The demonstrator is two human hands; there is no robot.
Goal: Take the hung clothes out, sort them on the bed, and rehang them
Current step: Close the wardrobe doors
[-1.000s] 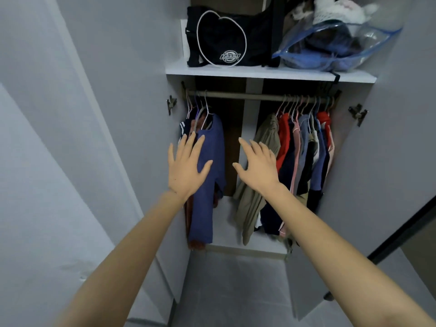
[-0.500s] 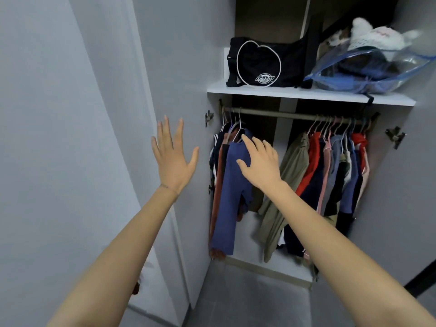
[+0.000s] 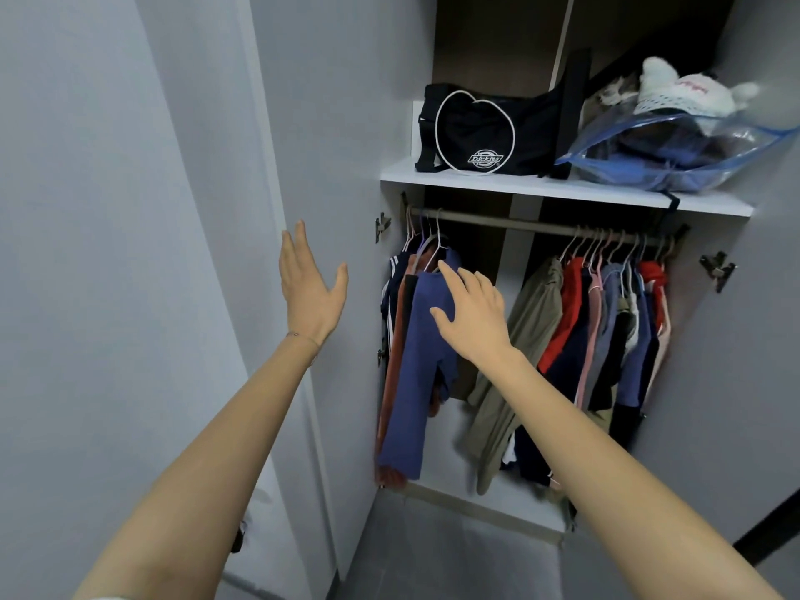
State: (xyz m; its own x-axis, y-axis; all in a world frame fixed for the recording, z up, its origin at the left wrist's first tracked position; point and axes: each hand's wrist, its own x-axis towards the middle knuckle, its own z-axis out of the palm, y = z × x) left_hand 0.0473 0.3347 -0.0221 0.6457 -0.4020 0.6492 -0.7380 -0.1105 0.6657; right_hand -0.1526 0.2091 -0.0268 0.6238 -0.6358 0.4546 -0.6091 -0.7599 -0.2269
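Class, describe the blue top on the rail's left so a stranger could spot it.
Below the white shelf runs a rail holding two bunches of clothes. In the smaller left bunch, the blue top hangs rightmost, beside the gap. Its neighbours are a rust-brown garment and a dark white-striped one.

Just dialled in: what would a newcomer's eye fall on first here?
Both hands reach toward an open wardrobe: the open right hand is at the shoulder of a blue long-sleeved top hanging left on the metal rail, the open left hand raised to its left. Red, khaki and blue hung clothes crowd the rail's right end. Above, a black bag with a white heart outline sits on the white shelf.
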